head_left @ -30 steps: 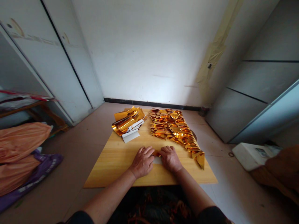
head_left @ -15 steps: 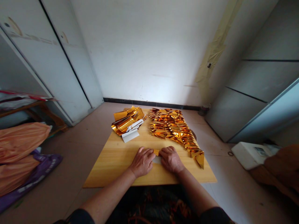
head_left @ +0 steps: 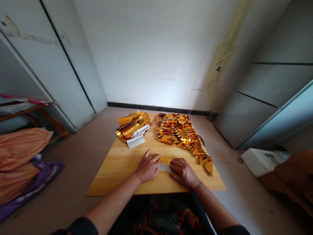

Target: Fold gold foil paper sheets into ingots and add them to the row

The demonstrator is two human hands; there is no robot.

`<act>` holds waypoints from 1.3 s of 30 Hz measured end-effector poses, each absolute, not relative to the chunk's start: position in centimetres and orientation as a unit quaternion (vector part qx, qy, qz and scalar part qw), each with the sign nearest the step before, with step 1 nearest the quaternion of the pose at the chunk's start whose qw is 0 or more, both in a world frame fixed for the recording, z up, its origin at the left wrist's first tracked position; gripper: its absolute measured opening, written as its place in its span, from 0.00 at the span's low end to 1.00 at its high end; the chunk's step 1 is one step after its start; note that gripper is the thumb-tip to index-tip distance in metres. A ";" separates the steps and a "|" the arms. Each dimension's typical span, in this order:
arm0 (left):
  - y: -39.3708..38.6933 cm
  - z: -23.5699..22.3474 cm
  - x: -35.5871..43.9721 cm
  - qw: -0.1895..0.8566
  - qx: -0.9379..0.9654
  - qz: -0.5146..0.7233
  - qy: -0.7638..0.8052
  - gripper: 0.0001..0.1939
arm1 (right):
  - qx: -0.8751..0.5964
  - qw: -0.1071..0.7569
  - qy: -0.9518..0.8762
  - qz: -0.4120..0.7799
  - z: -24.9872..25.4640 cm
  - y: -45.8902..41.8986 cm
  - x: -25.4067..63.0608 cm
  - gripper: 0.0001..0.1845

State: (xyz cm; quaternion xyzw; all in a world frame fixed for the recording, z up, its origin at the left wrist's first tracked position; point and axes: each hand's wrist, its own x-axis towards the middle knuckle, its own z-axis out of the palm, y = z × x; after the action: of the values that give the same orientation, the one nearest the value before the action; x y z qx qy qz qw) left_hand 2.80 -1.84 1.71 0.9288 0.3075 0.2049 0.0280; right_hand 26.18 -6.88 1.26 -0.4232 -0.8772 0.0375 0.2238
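Farther right and slightly lower than before, the bare right hand (head_left: 183,172) has shifted, and more of the paper between the hands is exposed; the bare left hand (head_left: 148,166) has raised its index finger.

A large plain white wall (head_left: 146,58) fills the upper middle of the frame, with a gray-white cabinet (head_left: 61,58) at upper left. Below the wall, a pale yellow wooden tabletop (head_left: 117,176) occupies the lower middle. Right of center, its far part carries a broad spread of shiny gold folded foil-paper pieces (head_left: 174,130), packed in overlapping rows that narrow toward the lower right. Left of center, also toward the far edge, lies a loose heap of shiny gold sheets with white backs (head_left: 133,125), a creased white sheet (head_left: 136,142) at its near side.

Both hands are at the near middle of the tabletop. Smallest is the partly covered gold-and-white paper piece (head_left: 165,160) between them, gold band above, white below. Left grip: open, fingers laid on its left end. Right grip: over its right end; whether it pinches the paper, I cannot tell.
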 end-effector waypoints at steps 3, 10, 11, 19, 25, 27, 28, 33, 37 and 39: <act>-1.7 2.1 3.1 0.024 0.931 0.194 0.307 0.10 | -0.428 0.248 -0.867 0.054 0.8 -6.9 26.3 0.15; -1.9 1.8 4.1 0.020 0.934 0.148 0.325 0.04 | -0.469 0.248 -0.847 0.044 0.4 -6.8 25.4 0.09; -2.0 1.7 4.2 0.021 0.933 0.152 0.326 0.04 | -0.471 0.246 -0.846 0.041 0.4 -6.7 25.4 0.08; -2.8 1.3 4.7 -0.003 0.921 0.180 0.346 0.09 | -0.476 0.257 -0.840 0.036 0.3 -6.5 25.3 0.08; -3.1 0.8 5.1 -0.017 0.915 0.196 0.352 0.05 | -0.452 0.254 -0.853 0.062 1.2 -6.8 25.8 0.10; -3.2 0.9 5.0 -0.018 0.915 0.190 0.356 0.04 | -0.456 0.258 -0.850 0.060 1.1 -6.8 25.8 0.09; -3.2 0.9 4.9 -0.019 0.915 0.185 0.359 0.04 | -0.462 0.260 -0.846 0.057 1.0 -6.7 25.7 0.09; -3.5 1.0 4.7 -0.014 0.917 0.172 0.360 0.05 | -0.516 0.241 -0.818 0.073 0.9 -5.9 25.0 0.07; -3.6 0.8 4.7 -0.014 0.915 0.178 0.362 0.04 | -0.557 0.216 -0.798 0.082 1.7 -5.5 24.2 0.09; -3.6 0.7 4.8 -0.013 0.913 0.185 0.363 0.04 | -0.575 0.203 -0.788 0.084 1.9 -5.3 24.0 0.09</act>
State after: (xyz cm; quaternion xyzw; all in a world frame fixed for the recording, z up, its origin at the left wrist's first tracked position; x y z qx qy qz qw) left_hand 4.76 -3.65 0.66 0.9131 0.3632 0.1848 -0.0127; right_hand 23.96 -5.35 1.95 -0.5746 -0.7885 0.0835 0.2030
